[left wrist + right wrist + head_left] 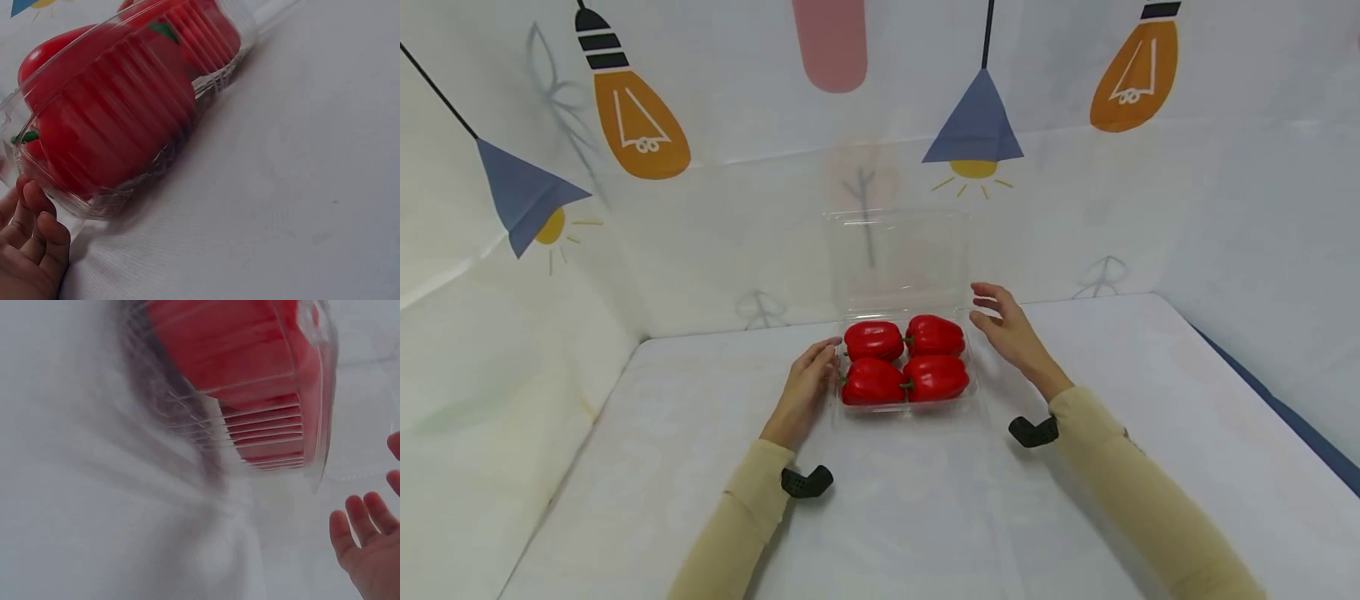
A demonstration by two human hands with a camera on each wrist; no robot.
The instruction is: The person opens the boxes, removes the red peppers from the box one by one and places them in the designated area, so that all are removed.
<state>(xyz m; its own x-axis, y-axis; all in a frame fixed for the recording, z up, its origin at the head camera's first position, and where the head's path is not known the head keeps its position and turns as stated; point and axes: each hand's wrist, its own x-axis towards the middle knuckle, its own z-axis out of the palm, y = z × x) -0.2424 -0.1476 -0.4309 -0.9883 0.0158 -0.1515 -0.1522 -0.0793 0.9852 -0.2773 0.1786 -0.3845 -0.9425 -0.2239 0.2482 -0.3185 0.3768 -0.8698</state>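
1. We see four red peppers (937, 378), glossy and smooth, plump and blocky with rounded lobes, each about as long as its neighbours; short green stems show among them.
2. They lie in two rows of two inside a clear plastic container (917, 407), which sits toward the back of the table, near the wall. Its thin, shiny sides carry fine moulded ribs, plain to us in both wrist views, and its corners are rounded.
3. Behind the peppers, the container's transparent lid (901, 258) stands raised, a rounded rectangle through which we see the wall.
4. At the container's left side, our left hand (805, 387) has its fingers loosely bent, their tips touching the plastic edge.
5. Near the back right corner, our right hand (1011, 333) holds its fingers wide apart, with nothing between them.
6. Beige cloth sleeves (745, 500) cover our forearms.
7. Under everything, we see white, matt, faintly wrinkled cloth on the table (662, 417); beyond, a white wall (737, 250) bears flat printed lamps and bulbs.
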